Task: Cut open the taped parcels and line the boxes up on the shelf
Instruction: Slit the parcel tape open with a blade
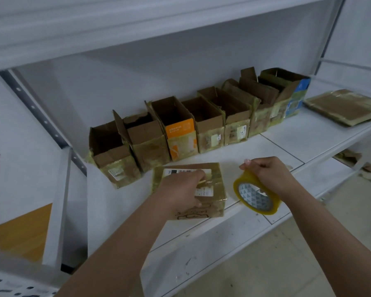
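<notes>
A taped cardboard parcel (214, 179) with white labels lies flat near the front of the white shelf (287, 136). My left hand (180, 188) rests on top of it, fingers curled over its middle; a thin tan stick-like object shows at the fingertips, and I cannot tell what it is. Just right of the parcel, my right hand (270, 175) grips a roll of yellowish clear tape (256, 195), held upright above the shelf's front edge. Behind them, several opened cardboard boxes (201, 123) stand in a diagonal row along the back wall.
Flattened taped cardboard (343, 106) lies at the far right of the shelf. An upper shelf (137, 24) overhangs the row. A steel upright (41, 116) stands at the left. Cardboard scraps (351, 161) lie on the floor below right.
</notes>
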Demonstrator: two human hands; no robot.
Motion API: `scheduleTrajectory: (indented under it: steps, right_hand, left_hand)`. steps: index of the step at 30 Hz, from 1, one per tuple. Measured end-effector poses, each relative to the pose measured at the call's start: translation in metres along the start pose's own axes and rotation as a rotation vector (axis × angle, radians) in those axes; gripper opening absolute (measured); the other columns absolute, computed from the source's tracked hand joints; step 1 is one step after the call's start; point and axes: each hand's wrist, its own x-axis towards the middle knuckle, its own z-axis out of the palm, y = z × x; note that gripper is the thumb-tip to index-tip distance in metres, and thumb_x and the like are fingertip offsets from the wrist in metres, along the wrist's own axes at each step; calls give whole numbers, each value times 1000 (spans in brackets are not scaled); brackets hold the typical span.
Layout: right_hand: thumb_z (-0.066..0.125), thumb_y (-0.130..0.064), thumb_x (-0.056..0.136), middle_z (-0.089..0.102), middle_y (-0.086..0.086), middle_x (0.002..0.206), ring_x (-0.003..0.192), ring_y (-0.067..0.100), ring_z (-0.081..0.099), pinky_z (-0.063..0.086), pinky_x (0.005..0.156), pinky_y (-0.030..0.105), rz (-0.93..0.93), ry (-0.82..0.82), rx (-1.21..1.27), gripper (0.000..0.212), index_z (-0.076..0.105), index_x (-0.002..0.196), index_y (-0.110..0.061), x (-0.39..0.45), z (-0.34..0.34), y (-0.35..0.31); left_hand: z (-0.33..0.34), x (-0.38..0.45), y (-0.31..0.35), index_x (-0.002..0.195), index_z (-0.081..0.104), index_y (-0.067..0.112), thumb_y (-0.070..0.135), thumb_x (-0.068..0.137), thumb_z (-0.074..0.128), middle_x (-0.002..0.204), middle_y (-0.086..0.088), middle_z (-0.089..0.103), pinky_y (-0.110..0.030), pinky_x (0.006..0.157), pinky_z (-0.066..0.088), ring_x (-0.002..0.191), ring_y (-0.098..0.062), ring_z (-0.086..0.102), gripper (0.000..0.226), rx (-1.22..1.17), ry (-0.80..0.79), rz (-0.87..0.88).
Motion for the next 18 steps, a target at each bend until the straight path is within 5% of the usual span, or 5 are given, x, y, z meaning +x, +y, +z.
scheduleTrajectory:
  steps: [4,11,15,18]
  right_hand:
    - [54,-46,97,68,-2,107,101,25,62,54,88,52,-4,-5,-5,26,75,88,-34,0,1,-5]
    - [53,-45,97,68,-3,105,99,25,63,55,86,53,-18,2,-17,26,74,86,-35,-2,3,-7]
    - [54,-47,96,69,-2,108,99,24,63,54,87,53,-30,-23,3,26,75,85,-36,-3,2,-9]
    - [56,-47,95,69,-4,108,99,21,62,55,86,47,-54,-73,27,27,78,88,-34,-3,3,-14]
  left_hand:
    - [6,14,36,135,42,18,74,81,53,133,-3,51,-35,72,42,113,-25,57,79,-20,187,-194]
    - [13,19,70,130,48,9,45,94,53,131,-11,36,-34,62,39,96,-28,58,51,22,156,-287]
    - [4,0,43,140,46,18,26,90,59,142,-5,38,-39,81,50,118,-29,53,52,30,39,-111]
    - [-2,-21,13,147,40,29,23,87,65,153,5,36,-34,98,42,135,-21,41,65,-55,-8,-41]
